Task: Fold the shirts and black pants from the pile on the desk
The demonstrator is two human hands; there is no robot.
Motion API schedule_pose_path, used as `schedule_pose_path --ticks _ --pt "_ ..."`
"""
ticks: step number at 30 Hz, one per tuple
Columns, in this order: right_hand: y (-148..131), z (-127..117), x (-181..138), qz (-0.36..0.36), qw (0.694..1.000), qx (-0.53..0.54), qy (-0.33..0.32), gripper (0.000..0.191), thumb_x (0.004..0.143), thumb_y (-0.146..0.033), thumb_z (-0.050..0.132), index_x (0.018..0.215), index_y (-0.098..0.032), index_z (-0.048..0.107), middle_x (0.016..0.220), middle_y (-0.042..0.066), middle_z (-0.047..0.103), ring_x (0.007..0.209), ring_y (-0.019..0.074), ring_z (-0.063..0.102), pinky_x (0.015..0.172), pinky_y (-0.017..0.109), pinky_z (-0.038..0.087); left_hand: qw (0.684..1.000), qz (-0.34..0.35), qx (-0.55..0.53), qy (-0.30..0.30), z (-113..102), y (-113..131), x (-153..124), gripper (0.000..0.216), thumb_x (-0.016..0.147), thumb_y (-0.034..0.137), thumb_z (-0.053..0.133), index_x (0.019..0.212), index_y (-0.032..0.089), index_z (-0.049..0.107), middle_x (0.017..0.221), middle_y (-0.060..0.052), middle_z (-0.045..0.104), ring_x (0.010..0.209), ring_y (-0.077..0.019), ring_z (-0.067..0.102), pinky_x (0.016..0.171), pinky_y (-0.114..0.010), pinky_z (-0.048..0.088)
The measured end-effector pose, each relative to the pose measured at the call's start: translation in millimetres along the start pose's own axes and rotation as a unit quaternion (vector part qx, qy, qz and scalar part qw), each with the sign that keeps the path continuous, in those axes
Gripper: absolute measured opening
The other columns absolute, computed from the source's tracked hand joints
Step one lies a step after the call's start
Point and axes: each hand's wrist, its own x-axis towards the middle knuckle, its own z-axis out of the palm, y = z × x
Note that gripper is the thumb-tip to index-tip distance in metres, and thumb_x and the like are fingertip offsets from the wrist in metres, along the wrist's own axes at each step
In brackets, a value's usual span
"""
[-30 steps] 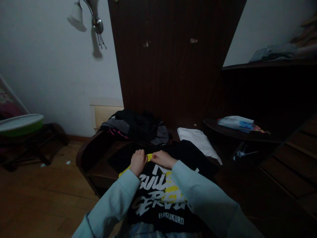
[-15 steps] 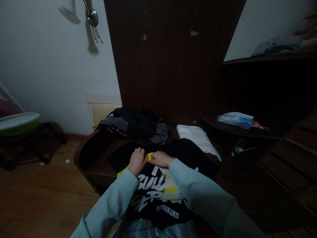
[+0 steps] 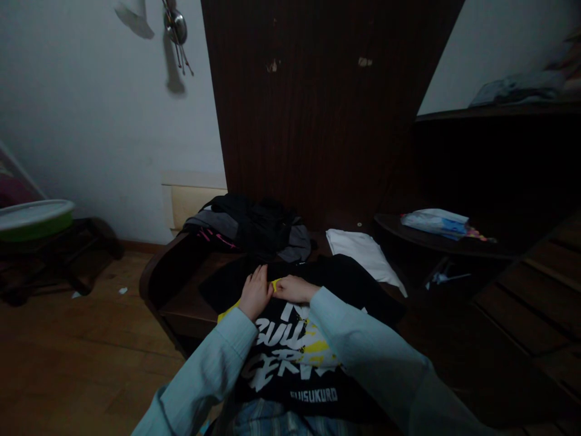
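Shirt: black, printed in white and yellow (image 3: pixel 290 351); spread over the dark wooden bench (image 3: pixel 188 306).
Left hand: laid on the shirt (image 3: pixel 255 293), fingers straightened; whether cloth is pinched by the thumb cannot be told.
Right hand: fingers curled, yellow cloth gripped (image 3: pixel 295 289).
Bench rear: dark clothes heaped at left (image 3: pixel 258 227), white cloth laid at right (image 3: pixel 363 254).
Shelf: plastic packet held (image 3: pixel 436 223).
Stool: topped by green basin (image 3: pixel 39 227).
Wall: lamp mounted (image 3: pixel 175 27).

Two hands (image 3: pixel 256 294) (image 3: pixel 294 289), one printed shirt (image 3: pixel 281 339)
Far: one clothing pile (image 3: pixel 258 227), one white cloth (image 3: pixel 363 253). Left: one basin (image 3: pixel 43 223), one wall lamp (image 3: pixel 176 26), two floor scraps (image 3: pixel 123 290). Right: one packet (image 3: pixel 436 224).
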Motion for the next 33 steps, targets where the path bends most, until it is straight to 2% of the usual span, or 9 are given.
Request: schedule_pose_path --ticks 5,8,11,13,17,21,25,29,33 --pt "5.3 -2.9 14.2 0.029 0.962 0.269 -0.037 0.015 0.080 -0.025 0.047 0.085 -0.014 0.056 0.067 0.002 0.062 0.055 0.0099 0.057 0.052 0.020 0.044 0.999 0.001 -0.035 0.007 -0.7 -0.2 1.0 0.043 0.078 0.016 0.038 0.120 0.006 0.036 0.119 -0.018 0.051 0.114 -0.0227 0.045 0.091 -0.036 0.038" --pt "8.2 -6.2 22.1 0.021 0.933 0.348 0.091 0.023 0.084 -0.027 0.041 0.101 -0.017 0.053 0.093 0.006 0.063 0.085 0.0123 0.059 0.074 0.025 0.046 0.999 -0.003 -0.051 0.008 -2.2 0.1 0.6 0.041 0.078 0.015 0.038 0.118 0.007 0.037 0.114 -0.017 0.053 0.107 -0.0214 0.051 0.087 -0.034 0.041" --pt "9.6 -2.6 27.2 -0.002 0.921 0.285 0.265 0.034 0.082 -0.028 0.045 0.115 -0.021 0.046 0.120 0.007 0.050 0.115 0.0140 0.042 0.097 0.029 0.033 0.999 -0.008 -0.046 0.002 -4.1 1.1 0.1 0.035 0.077 0.015 0.040 0.111 0.006 0.042 0.107 -0.016 0.055 0.101 -0.0209 0.053 0.086 -0.034 0.042" --pt "9.2 5.6 28.7 -0.031 0.925 0.220 0.307 0.038 0.080 -0.027 0.046 0.117 -0.019 0.045 0.127 0.008 0.044 0.120 0.0144 0.036 0.101 0.030 0.027 0.999 -0.010 -0.039 -0.002 -4.5 2.0 -0.1 0.028 0.078 0.015 0.039 0.103 0.007 0.047 0.099 -0.015 0.057 0.097 -0.0208 0.054 0.085 -0.033 0.042" --pt "6.2 26.9 28.3 -0.081 0.952 0.091 0.282 0.037 0.083 -0.022 0.037 0.118 -0.019 0.047 0.128 0.008 0.044 0.120 0.0148 0.035 0.102 0.032 0.026 1.000 -0.018 -0.008 0.012 -3.0 2.1 -1.6 0.027 0.080 0.018 0.038 0.102 0.008 0.049 0.109 -0.018 0.054 0.109 -0.0246 0.047 0.090 -0.040 0.038" --pt "2.4 37.6 25.6 -0.034 0.979 -0.009 0.201 0.045 0.087 -0.036 0.029 0.128 -0.017 0.038 0.138 0.011 0.032 0.128 0.0213 0.023 0.103 0.041 0.020 0.999 -0.034 0.008 -0.020 -3.6 -6.9 -6.5 0.037 0.082 0.026 0.038 0.115 0.011 0.045 0.128 -0.017 0.043 0.123 -0.0275 0.033 0.096 -0.047 0.030" --pt "-3.1 38.1 22.3 -0.007 0.986 -0.040 0.159 0.055 0.087 -0.048 0.023 0.130 -0.016 0.035 0.140 0.013 0.025 0.130 0.0236 0.018 0.103 0.042 0.017 0.997 -0.003 -0.041 -0.060 -10.6 -26.2 -12.3 0.046 0.080 0.035 0.043 0.120 0.012 0.043 0.130 -0.015 0.043 0.123 -0.0242 0.035 0.097 -0.041 0.032" --pt "-7.5 37.2 19.0 -0.004 0.987 -0.041 0.154 0.060 0.085 -0.053 0.022 0.131 -0.016 0.033 0.141 0.013 0.023 0.130 0.0241 0.016 0.103 0.042 0.015 0.995 0.022 -0.095 0.001 -26.9 -56.4 -19.3 0.051 0.080 0.035 0.043 0.124 0.012 0.036 0.130 -0.013 0.043 0.120 -0.0196 0.038 0.099 -0.034 0.033" --pt "-8.3 37.5 18.1 -0.007 0.987 -0.040 0.153 0.063 0.084 -0.055 0.023 0.132 -0.015 0.032 0.141 0.014 0.023 0.131 0.0248 0.015 0.103 0.041 0.014 0.993 -0.102 -0.038 0.042 -48.0 -100.3 -28.0 0.051 0.076 0.036 0.047 0.118 0.009 0.042 0.123 -0.016 0.047 0.116 -0.0257 0.042 0.097 -0.038 0.034"
